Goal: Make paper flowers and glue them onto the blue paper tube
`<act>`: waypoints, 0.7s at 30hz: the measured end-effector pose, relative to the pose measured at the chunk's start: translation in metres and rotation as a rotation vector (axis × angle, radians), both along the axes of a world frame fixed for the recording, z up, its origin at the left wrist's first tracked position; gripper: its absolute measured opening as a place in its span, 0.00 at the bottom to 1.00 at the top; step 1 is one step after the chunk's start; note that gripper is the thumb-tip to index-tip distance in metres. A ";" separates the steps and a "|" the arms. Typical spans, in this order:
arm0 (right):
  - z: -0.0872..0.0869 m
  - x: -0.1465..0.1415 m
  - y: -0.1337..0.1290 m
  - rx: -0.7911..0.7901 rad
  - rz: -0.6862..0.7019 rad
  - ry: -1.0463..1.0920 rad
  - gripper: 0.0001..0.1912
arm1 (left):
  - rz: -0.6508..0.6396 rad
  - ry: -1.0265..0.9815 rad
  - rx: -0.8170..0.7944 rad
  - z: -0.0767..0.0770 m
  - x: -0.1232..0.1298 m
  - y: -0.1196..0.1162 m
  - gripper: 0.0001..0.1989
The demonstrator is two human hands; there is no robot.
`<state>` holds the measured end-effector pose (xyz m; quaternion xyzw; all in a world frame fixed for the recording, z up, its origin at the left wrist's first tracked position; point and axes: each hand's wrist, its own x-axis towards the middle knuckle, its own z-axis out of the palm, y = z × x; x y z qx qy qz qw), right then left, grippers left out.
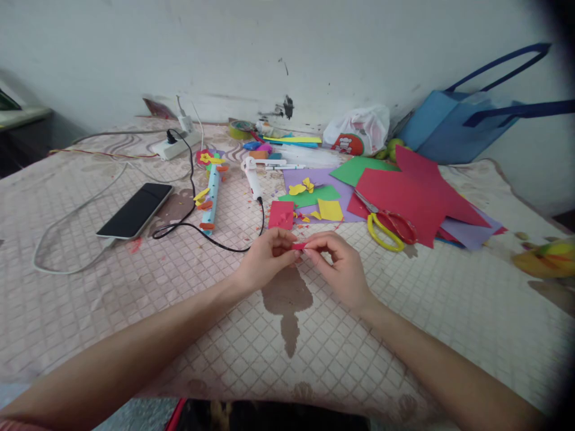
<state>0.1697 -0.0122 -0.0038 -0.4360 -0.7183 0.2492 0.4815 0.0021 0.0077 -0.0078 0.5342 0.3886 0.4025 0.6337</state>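
Note:
A small red piece of paper [299, 246] is pinched between my two hands above the patterned tablecloth. My left hand [271, 254] grips its left end with thumb and fingers, and my right hand [336, 263] pinches the right end. Fingertips cover most of the piece, so its full shape is hidden. Just beyond my hands lie a red square [281, 214], a yellow square [330, 210] and yellow paper scraps [302, 187] on green and purple sheets. Scissors with yellow and red handles [386, 232] rest to the right, partly over red sheets [404, 194].
A white glue gun [252, 178] trails a black cable toward my left hand. Left of it are a light-blue decorated paper strip [211, 197], a phone [135, 211] on its charging cable and a power strip [178, 145]. A blue bag [449, 126] and plastic bag [359, 130] stand at the back.

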 end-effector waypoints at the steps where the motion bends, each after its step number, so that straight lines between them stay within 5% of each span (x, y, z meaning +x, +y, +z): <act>1: 0.000 0.000 0.000 0.010 0.003 0.003 0.04 | -0.001 -0.024 -0.028 0.001 0.000 0.000 0.12; 9: -0.004 0.001 0.002 -0.153 0.028 0.095 0.05 | 0.030 -0.009 0.075 0.006 -0.001 -0.001 0.06; 21: -0.005 0.000 0.001 -0.118 0.025 0.125 0.03 | 0.059 0.025 0.169 0.005 -0.001 -0.003 0.07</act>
